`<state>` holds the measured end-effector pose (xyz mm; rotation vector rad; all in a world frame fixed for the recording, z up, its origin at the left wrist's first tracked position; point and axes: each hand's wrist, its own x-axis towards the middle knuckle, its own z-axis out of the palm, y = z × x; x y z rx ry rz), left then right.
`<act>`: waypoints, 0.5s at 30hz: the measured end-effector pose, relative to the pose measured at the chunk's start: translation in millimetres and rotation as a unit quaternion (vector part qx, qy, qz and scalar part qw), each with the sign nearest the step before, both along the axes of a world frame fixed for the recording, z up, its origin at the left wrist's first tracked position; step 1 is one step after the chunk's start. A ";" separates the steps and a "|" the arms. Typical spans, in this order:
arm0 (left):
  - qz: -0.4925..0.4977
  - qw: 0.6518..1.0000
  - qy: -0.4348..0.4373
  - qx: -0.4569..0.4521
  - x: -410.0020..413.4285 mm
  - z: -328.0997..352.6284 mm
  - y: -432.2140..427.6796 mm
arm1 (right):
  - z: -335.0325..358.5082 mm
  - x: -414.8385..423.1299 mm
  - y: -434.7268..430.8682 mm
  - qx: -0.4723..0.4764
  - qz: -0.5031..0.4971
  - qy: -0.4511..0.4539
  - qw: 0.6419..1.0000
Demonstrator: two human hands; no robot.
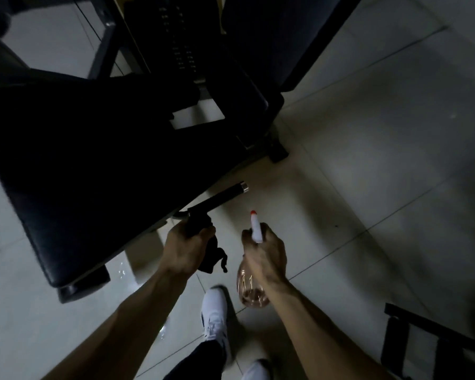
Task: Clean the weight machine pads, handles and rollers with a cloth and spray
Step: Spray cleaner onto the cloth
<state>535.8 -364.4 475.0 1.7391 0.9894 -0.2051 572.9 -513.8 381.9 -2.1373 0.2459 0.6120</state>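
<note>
Black cloth [212, 256] in curled left fingers [205, 232]; right fingers [270, 235] grip spray bottle [251, 291].

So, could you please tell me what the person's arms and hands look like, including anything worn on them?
The left hand and the right hand are bare: no gloves, no rings that I can see. Both forearms are bare too, with no sleeves, watch or wristband in view. The light is dim, so small marks could go unseen.
</note>
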 end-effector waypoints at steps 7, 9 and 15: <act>-0.132 0.980 0.069 -0.132 56.9 -146.7 -18.6 | -106.2 46.8 -45.4 0.059 -0.025 -0.078 0.995; -0.152 0.973 0.071 -0.159 71.0 -199.1 -30.6 | -159.3 45.0 -62.2 0.015 -0.027 -0.115 0.993; -0.187 0.965 0.057 -0.177 102.9 -305.2 -37.5 | -320.9 47.5 -97.3 -0.032 -0.076 -0.184 0.980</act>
